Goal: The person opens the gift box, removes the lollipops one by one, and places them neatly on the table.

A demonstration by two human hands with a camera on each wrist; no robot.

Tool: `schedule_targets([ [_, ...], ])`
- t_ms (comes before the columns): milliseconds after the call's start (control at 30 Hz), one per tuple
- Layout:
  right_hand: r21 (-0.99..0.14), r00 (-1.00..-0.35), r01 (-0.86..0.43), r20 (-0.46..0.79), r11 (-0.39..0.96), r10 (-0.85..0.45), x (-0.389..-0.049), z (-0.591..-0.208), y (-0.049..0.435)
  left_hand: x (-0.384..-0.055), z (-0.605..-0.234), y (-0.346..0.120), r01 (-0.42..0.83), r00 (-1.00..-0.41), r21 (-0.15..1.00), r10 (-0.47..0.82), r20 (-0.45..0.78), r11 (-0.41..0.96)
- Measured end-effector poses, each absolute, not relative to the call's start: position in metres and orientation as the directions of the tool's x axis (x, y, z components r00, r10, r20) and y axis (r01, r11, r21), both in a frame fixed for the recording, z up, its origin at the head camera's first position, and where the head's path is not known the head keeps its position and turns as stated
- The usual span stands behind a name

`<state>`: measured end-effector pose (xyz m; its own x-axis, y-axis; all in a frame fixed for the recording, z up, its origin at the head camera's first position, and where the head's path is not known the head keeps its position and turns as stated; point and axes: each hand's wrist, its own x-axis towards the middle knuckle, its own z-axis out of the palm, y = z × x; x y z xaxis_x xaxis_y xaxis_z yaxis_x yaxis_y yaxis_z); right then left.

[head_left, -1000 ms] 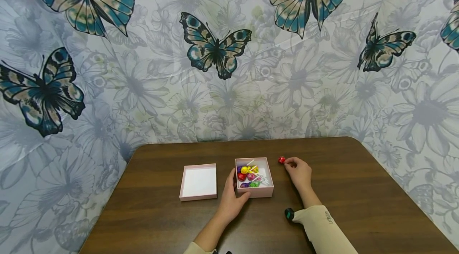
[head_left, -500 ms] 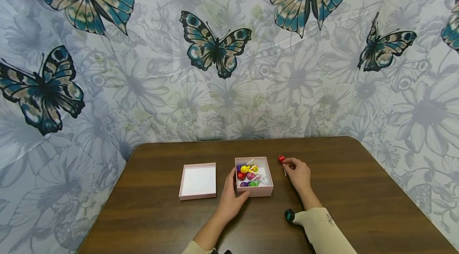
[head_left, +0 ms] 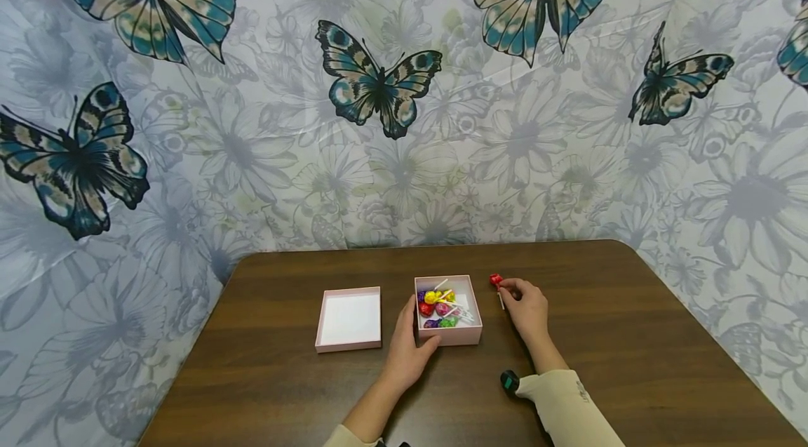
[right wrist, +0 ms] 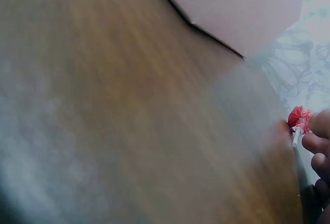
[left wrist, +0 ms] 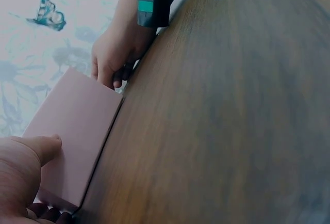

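A pink box (head_left: 449, 338) with a white inside stands on the table, holding several wrapped lollipops (head_left: 435, 298) in yellow, red, purple and green. My left hand (head_left: 404, 352) grips its near left corner, thumb on the front wall and fingers along the left side; the left wrist view shows the thumb against the pink wall. To the right of the box, my right hand (head_left: 527, 307) pinches a red lollipop (head_left: 495, 279) between thumb and fingertips. In the right wrist view, the red-wrapped lollipop (right wrist: 299, 118) has its white stick pointing down.
Left of the box lies its pink lid (head_left: 348, 319), white inside facing up. The brown wooden table (head_left: 271, 370) ends at a back edge in front of a butterfly-patterned cloth (head_left: 385, 180). A dark wrist device (head_left: 510, 381) sits by the right sleeve.
The red lollipop has turned in my right fingers, so its white stick now shows pointing toward me. My left hand and the box have stayed in place.
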<state>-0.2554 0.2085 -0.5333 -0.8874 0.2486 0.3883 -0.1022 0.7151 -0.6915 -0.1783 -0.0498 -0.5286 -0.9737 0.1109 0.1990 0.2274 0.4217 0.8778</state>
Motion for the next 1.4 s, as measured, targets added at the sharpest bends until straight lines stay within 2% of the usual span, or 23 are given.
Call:
schedule_targets([
  [467, -0.719, -0.891, -0.093, 0.369, 0.689, 0.264, -0.255, -0.535, 0.212, -0.178, -0.529, -0.049, 0.215, -0.977, 0.877, 0.102, 0.189, 0.430],
  [767, -0.840, -0.903, -0.051, 0.270, 0.540, 0.335, -0.251, -0.524, 0.213, -0.178, -0.528, -0.048, 0.206, -0.978, 0.884, 0.094, 0.184, 0.419],
  [967, -0.882, -0.884, -0.106, 0.295, 0.459, 0.363, -0.251, -0.508, 0.200, -0.178, -0.527, -0.049, 0.203, -0.979, 0.890, 0.081, 0.186, 0.409],
  [1100, -0.912, -0.897, -0.176, 0.303, 0.370, 0.321, -0.250, -0.490, 0.185, -0.179, -0.528, -0.049, 0.212, -0.977, 0.888, 0.072, 0.201, 0.409],
  [1400, -0.853, -0.917, -0.272, 0.370, 0.445, 0.147, -0.246, -0.458, 0.148, -0.180, -0.531, -0.048, 0.223, -0.975, 0.884, 0.075, 0.211, 0.412],
])
